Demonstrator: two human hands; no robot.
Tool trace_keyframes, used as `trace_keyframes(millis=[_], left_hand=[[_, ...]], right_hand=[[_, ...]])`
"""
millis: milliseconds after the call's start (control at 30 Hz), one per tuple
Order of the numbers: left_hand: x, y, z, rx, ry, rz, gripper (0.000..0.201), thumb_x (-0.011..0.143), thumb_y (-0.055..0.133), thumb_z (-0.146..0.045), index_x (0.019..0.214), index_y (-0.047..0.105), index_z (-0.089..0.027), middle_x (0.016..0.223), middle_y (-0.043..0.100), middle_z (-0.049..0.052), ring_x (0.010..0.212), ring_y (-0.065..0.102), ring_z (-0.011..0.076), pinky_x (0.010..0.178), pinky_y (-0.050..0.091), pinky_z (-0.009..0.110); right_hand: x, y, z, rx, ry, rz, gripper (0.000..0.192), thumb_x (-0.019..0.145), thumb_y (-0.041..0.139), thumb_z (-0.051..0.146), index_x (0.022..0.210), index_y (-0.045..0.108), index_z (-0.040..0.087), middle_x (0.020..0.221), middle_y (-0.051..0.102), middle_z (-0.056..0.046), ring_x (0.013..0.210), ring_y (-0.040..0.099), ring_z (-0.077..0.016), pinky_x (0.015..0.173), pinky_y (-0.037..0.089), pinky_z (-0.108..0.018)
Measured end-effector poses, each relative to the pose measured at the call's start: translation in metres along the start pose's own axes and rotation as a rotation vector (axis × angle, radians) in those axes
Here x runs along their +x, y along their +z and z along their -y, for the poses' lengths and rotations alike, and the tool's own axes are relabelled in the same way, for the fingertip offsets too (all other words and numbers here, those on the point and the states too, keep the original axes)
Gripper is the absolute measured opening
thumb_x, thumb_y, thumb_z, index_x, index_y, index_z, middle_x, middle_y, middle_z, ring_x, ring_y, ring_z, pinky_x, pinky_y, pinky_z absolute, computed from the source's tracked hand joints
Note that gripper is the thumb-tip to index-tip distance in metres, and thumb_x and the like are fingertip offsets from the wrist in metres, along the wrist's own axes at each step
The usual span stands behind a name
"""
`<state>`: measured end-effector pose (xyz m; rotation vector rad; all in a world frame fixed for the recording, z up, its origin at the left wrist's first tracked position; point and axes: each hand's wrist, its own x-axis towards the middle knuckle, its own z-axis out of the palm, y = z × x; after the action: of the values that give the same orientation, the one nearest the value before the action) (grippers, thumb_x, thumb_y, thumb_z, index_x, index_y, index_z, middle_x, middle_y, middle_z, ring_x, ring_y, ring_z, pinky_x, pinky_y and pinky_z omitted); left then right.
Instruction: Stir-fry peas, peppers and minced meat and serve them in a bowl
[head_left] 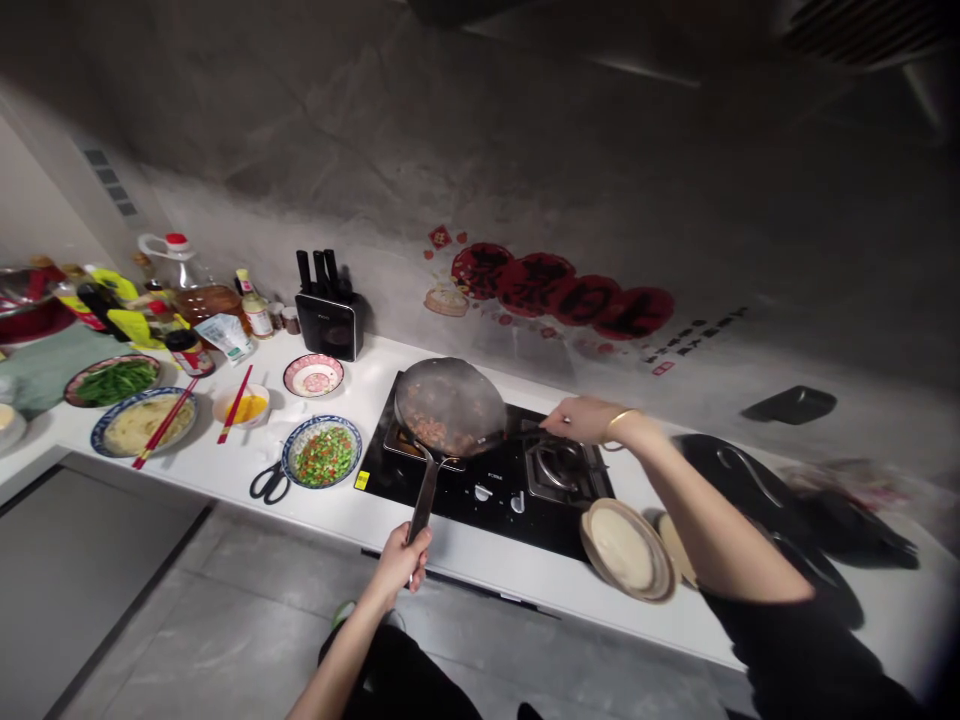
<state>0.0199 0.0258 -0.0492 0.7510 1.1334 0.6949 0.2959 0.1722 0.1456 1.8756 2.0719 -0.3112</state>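
A dark wok (pixel 409 385) sits on the left burner of the black gas cooktop (pixel 442 495). Small browned pieces of food (pixel 439 415) lie in it, and steam rises over them. My left hand (pixel 405 560) is wrapped round the wok's long handle (pixel 426 500), just in front of the counter edge. From the right, my right hand (pixel 585 418) grips a dark-handled cooking utensil (pixel 517 435) that reaches into the wok. Its working end is hidden by the steam and food, so I cannot tell its exact kind.
Left of the cooktop are a bowl of chopped green and red vegetables (pixel 324 455), scissors (pixel 270 484), yellow liquid in a bowl (pixel 251 405), noodle-like food (pixel 142 428), greens (pixel 116 381), bottles and a knife block (pixel 328 325). To the right stand stacked bowls (pixel 622 550) and a black lid (pixel 720 470).
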Motion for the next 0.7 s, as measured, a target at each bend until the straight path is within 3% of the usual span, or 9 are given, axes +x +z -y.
trace_keyframes(millis=[100, 267, 400, 533, 700], left_hand=[[0.000, 0.000, 0.000, -0.009, -0.001, -0.002, 0.047, 0.063, 0.057, -0.061, 0.070, 0.034, -0.021, 0.048, 0.042, -0.010, 0.027, 0.035, 0.0030, 0.026, 0.022, 0.016], [0.000, 0.001, 0.000, -0.013, -0.019, -0.010, 0.050, 0.061, 0.058, -0.063, 0.070, 0.034, -0.021, 0.047, 0.041, -0.011, 0.026, 0.034, 0.0029, 0.026, 0.021, 0.016], [0.001, 0.001, 0.000, -0.009, -0.023, -0.013, 0.050, 0.061, 0.057, -0.064, 0.070, 0.033, -0.021, 0.047, 0.041, -0.011, 0.026, 0.034, 0.0031, 0.025, 0.021, 0.016], [0.000, 0.000, 0.001, -0.008, -0.014, -0.004, 0.049, 0.062, 0.057, -0.064, 0.070, 0.033, -0.021, 0.048, 0.041, -0.011, 0.026, 0.035, 0.0035, 0.025, 0.021, 0.017], [0.001, -0.001, 0.003, -0.007, -0.003, 0.001, 0.048, 0.064, 0.057, -0.062, 0.071, 0.034, -0.021, 0.048, 0.041, -0.010, 0.027, 0.035, 0.0034, 0.025, 0.022, 0.017]], right_hand=[[-0.002, 0.004, 0.003, -0.009, -0.010, 0.065, 0.026, 0.078, 0.050, 0.034, 0.087, 0.073, 0.025, 0.084, 0.072, -0.001, 0.076, 0.064, -0.0165, 0.071, 0.043, -0.022], [0.033, 0.031, 0.054, 0.069, 0.032, -0.159, 0.039, 0.087, 0.034, 0.025, 0.112, 0.063, 0.021, 0.113, 0.063, -0.006, 0.103, 0.059, -0.0181, 0.086, 0.041, -0.024], [0.054, 0.040, 0.079, 0.099, -0.041, -0.161, 0.039, 0.089, 0.033, 0.025, 0.118, 0.059, 0.024, 0.119, 0.060, 0.000, 0.108, 0.055, -0.0154, 0.091, 0.039, -0.023], [0.032, 0.027, 0.065, 0.082, -0.149, -0.098, 0.034, 0.085, 0.043, 0.027, 0.111, 0.063, 0.026, 0.116, 0.062, 0.002, 0.106, 0.057, -0.0166, 0.092, 0.039, -0.023], [-0.021, 0.004, 0.027, -0.018, -0.091, -0.012, 0.033, 0.083, 0.043, 0.028, 0.104, 0.068, 0.027, 0.112, 0.064, 0.000, 0.102, 0.059, -0.0208, 0.087, 0.042, -0.028]])
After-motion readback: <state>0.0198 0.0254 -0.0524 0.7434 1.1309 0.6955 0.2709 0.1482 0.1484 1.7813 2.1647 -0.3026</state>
